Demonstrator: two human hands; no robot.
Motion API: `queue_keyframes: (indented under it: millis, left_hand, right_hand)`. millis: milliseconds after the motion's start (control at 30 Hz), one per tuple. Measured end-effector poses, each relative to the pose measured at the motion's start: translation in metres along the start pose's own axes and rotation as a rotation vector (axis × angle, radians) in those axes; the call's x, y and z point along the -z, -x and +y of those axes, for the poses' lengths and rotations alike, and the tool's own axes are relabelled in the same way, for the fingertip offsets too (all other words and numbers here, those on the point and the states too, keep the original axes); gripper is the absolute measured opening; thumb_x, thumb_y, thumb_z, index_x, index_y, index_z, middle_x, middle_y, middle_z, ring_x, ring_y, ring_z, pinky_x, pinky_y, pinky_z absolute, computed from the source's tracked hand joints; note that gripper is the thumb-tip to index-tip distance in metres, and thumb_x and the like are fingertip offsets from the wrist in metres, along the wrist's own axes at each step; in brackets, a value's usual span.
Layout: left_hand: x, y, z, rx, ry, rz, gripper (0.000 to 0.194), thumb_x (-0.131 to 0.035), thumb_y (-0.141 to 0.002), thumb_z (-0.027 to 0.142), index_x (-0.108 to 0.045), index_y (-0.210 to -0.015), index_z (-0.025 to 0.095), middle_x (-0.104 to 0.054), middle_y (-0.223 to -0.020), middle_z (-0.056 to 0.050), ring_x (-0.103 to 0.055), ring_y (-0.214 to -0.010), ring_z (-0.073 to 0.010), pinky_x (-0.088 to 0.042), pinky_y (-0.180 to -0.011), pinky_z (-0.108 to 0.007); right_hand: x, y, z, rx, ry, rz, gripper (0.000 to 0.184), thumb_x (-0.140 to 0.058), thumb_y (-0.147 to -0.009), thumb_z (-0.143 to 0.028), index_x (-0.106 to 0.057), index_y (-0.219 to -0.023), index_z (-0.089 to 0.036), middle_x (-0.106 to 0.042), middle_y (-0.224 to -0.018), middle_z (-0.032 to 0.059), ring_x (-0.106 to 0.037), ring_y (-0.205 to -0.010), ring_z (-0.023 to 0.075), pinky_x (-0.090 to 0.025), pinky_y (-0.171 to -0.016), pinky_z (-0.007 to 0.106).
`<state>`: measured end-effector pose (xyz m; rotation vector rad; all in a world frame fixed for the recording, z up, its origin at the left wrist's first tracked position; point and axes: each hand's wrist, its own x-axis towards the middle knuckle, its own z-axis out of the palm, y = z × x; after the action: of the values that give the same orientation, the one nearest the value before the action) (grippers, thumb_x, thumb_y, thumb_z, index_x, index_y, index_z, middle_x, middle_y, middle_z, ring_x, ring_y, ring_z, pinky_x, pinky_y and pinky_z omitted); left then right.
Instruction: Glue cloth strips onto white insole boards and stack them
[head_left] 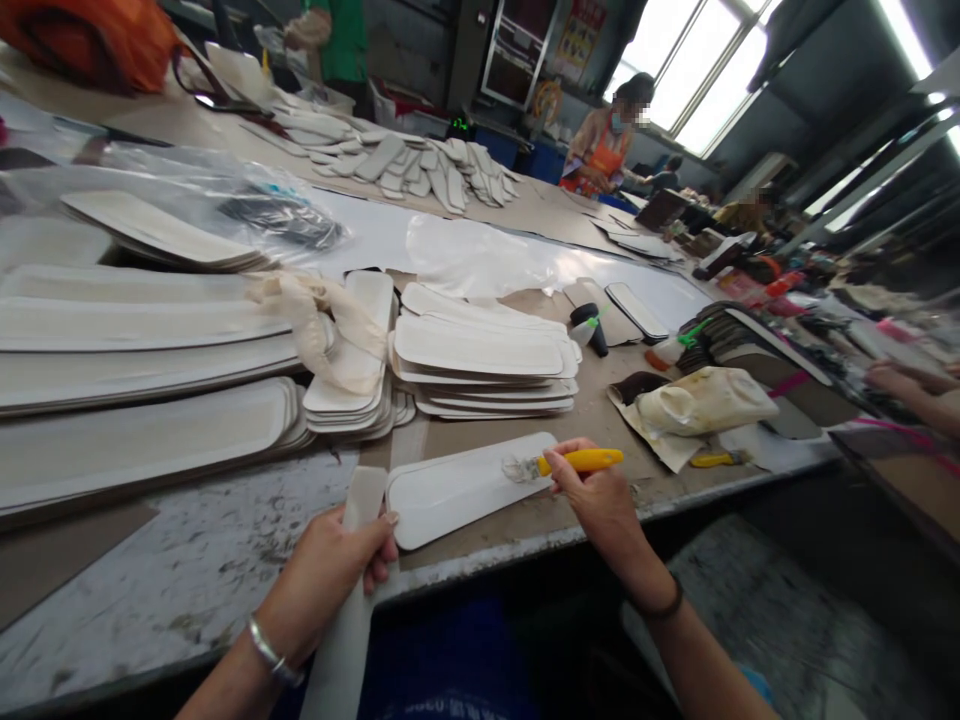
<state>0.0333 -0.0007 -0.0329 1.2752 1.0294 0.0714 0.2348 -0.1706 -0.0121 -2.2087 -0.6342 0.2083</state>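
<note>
My right hand (596, 500) grips a brush with a yellow handle (589, 460). The bristles rest on or just over a flat white panel with rounded ends (457, 495), which lies near the table's front edge. My left hand (337, 560) is closed around a long pale strip (365, 497) that hangs down past the table edge toward my lap. The fingertips of that hand are beside the panel's left end. Behind the panel stands a stack of similar white pieces (480, 345). A crumpled cream cloth (330, 325) lies on the narrower stack to its left.
Long white pieces (135, 430) are piled at the left. A stained plastic container (701, 400) and a second yellow-handled brush (716, 459) lie to the right. Across the table is a heap of loose pieces (420, 165); a person in an orange apron (604, 150) stands beyond.
</note>
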Motion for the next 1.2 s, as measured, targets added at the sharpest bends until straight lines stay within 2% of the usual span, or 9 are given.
queue_keyframes:
  millis: [133,300,400,533,667,800,967,1133,1200]
  left_hand:
    - [0.001,-0.003,-0.006,0.015,-0.037,0.011,0.040,-0.064,-0.054,0.056,-0.058,-0.045,0.018,-0.055,-0.040,-0.002,-0.045,-0.038,-0.0114,-0.034,-0.044,-0.024]
    - [0.000,-0.004,-0.012,0.022,-0.006,0.034,0.042,-0.065,-0.054,0.057,-0.057,-0.043,0.018,-0.054,-0.038,-0.002,-0.044,-0.037,-0.0116,-0.033,-0.043,-0.024]
    - [-0.002,-0.002,-0.013,0.004,0.033,0.064,0.040,-0.067,-0.057,0.054,-0.058,-0.047,0.017,-0.054,-0.039,-0.001,-0.044,-0.037,-0.0114,-0.033,-0.043,-0.024]
    - [-0.004,-0.003,-0.017,0.007,0.037,0.061,0.043,-0.069,-0.057,0.057,-0.058,-0.047,0.017,-0.055,-0.039,-0.002,-0.046,-0.037,-0.0123,-0.034,-0.042,-0.024]
    - [-0.003,-0.007,-0.022,-0.017,0.064,0.055,0.039,-0.068,-0.058,0.056,-0.061,-0.054,0.017,-0.058,-0.044,-0.002,-0.048,-0.038,-0.0136,-0.036,-0.041,-0.024]
    - [0.000,-0.006,-0.015,-0.027,0.015,0.000,0.039,-0.063,-0.058,0.055,-0.060,-0.050,0.018,-0.058,-0.043,-0.002,-0.049,-0.039,-0.0136,-0.036,-0.043,-0.025]
    - [0.002,-0.001,-0.002,0.033,-0.020,-0.021,0.035,-0.056,-0.056,0.052,-0.057,-0.045,0.019,-0.056,-0.040,-0.002,-0.047,-0.038,-0.0123,-0.036,-0.045,-0.025]
    - [0.000,0.001,0.002,0.043,-0.031,-0.004,0.035,-0.056,-0.054,0.052,-0.056,-0.044,0.019,-0.056,-0.039,-0.003,-0.046,-0.037,-0.0121,-0.036,-0.045,-0.026]
    - [-0.001,0.000,0.003,0.040,-0.034,-0.006,0.034,-0.055,-0.053,0.052,-0.056,-0.043,0.019,-0.056,-0.039,-0.002,-0.046,-0.037,-0.0118,-0.036,-0.044,-0.025]
  right_hand:
    - [0.018,-0.009,0.010,0.111,0.189,0.119,0.037,-0.052,-0.082,-0.057,-0.057,-0.076,-0.021,-0.060,-0.056,0.0020,-0.062,-0.057,0.0220,-0.045,-0.059,0.033]
    - [0.034,-0.014,0.011,0.275,0.303,0.211,0.035,-0.050,-0.088,-0.053,-0.058,-0.075,-0.021,-0.064,-0.071,0.0060,-0.063,-0.069,0.0219,-0.047,-0.067,0.033]
    - [0.023,-0.004,0.007,0.414,0.271,0.171,0.029,-0.052,-0.091,-0.045,-0.059,-0.076,-0.021,-0.064,-0.074,0.0053,-0.062,-0.071,0.0200,-0.048,-0.070,0.032]
    - [-0.008,0.029,-0.012,0.518,0.054,0.020,0.014,-0.055,-0.092,-0.031,-0.062,-0.086,-0.020,-0.066,-0.080,0.0055,-0.063,-0.077,0.0185,-0.051,-0.072,0.030]
    - [-0.036,0.056,-0.038,0.404,-0.199,-0.099,0.008,-0.060,-0.089,-0.026,-0.063,-0.084,-0.021,-0.066,-0.082,0.0042,-0.063,-0.080,0.0174,-0.051,-0.073,0.028]
    - [-0.045,0.055,-0.044,0.130,-0.393,-0.178,0.020,-0.060,-0.088,-0.037,-0.062,-0.079,-0.019,-0.063,-0.072,0.0017,-0.061,-0.059,0.0146,-0.050,-0.058,0.026]
    - [-0.039,0.041,-0.039,0.127,-0.233,0.009,0.024,-0.063,-0.083,-0.041,-0.063,-0.075,-0.018,-0.062,-0.068,0.0023,-0.060,-0.055,0.0151,-0.048,-0.056,0.027]
    - [-0.040,0.039,-0.043,0.087,-0.284,-0.134,0.028,-0.059,-0.084,-0.046,-0.062,-0.077,-0.019,-0.061,-0.058,0.0004,-0.060,-0.050,0.0161,-0.048,-0.051,0.026]
    - [-0.032,0.030,-0.033,0.046,-0.191,-0.050,0.035,-0.060,-0.080,-0.054,-0.061,-0.076,-0.019,-0.061,-0.056,0.0013,-0.061,-0.049,0.0181,-0.047,-0.050,0.028]
